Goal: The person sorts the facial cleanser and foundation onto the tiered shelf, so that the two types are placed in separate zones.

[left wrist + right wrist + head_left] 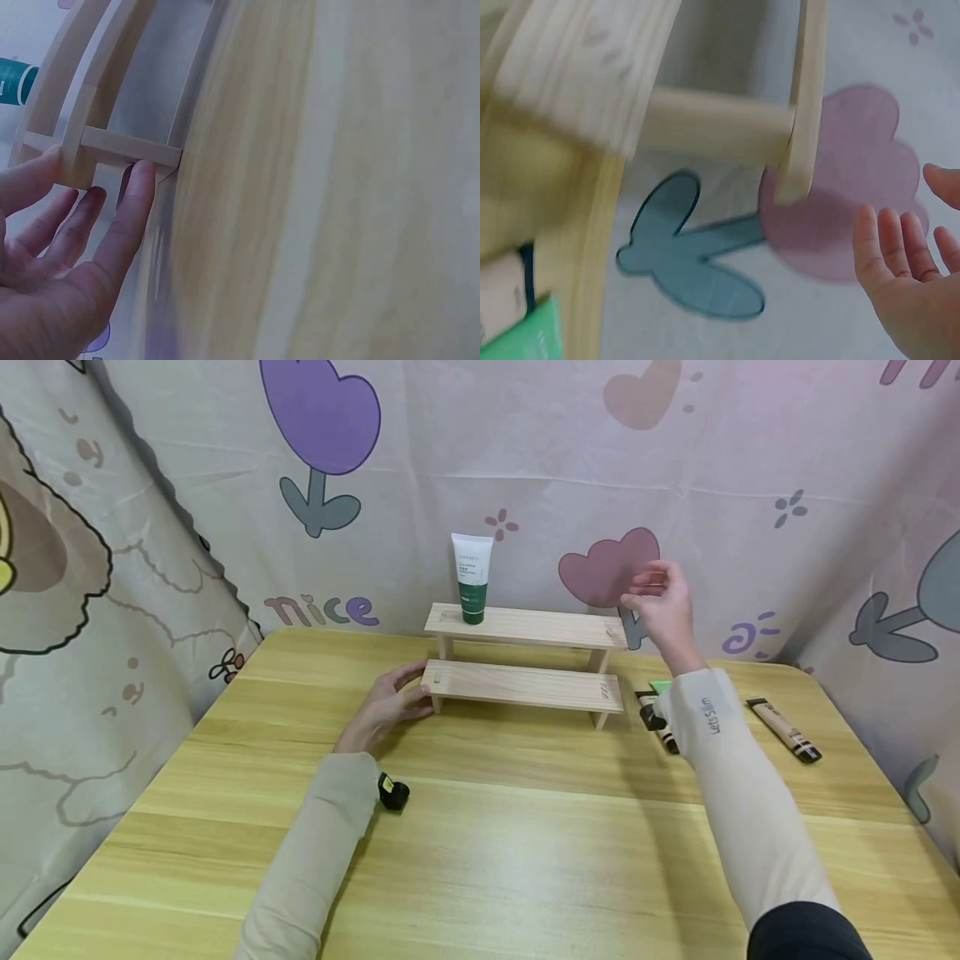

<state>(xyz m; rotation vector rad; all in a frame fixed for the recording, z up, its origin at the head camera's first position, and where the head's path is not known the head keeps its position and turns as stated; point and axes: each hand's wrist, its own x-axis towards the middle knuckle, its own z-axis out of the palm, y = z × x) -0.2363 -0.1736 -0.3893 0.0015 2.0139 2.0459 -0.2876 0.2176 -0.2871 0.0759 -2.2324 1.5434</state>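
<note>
Left hand (386, 706) touching wooden shelf (525, 685) end, right hand (663, 606) raised beside it

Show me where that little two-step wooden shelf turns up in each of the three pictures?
Head: wooden shelf at table centre, near the back.
Left wrist: upper left, its end by the left hand fingertips.
Right wrist: across the top and left, close up and blurred.
Shared landmark: the yellow table, seen in all three.

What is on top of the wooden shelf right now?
One white-and-green tube stands upright at the left end of the shelf's top step. The lower step is bare. The floor under the steps is hidden.
</note>
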